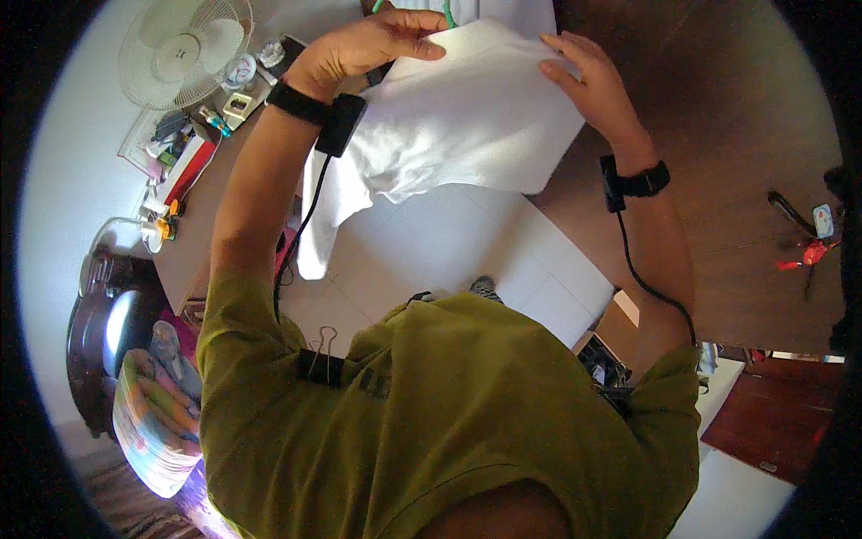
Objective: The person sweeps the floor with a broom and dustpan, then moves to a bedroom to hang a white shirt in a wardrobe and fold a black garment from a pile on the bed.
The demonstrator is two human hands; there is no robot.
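A plain white garment (465, 128) hangs spread between my hands, wrinkled at its lower left, where a narrow sleeve-like part drops toward the floor. My left hand (377, 44) pinches its upper left edge, thumb on the front of the cloth. Right by those fingers shows a piece of a green hanger (450, 13); most of it is hidden. At the garment's upper right, my right hand (589, 77) has its thumb and fingertips against the cloth, spread apart; whether they grip it is unclear. More white cloth (518, 15) lies behind at the top.
A brown wooden table (714, 148) extends on the right, bearing a strap with a red tassel (813, 252). Leftward, a desk (202, 232) carries an electric fan (182, 54) and small items. An open cardboard box (616, 323) stands on the tiled floor (431, 249).
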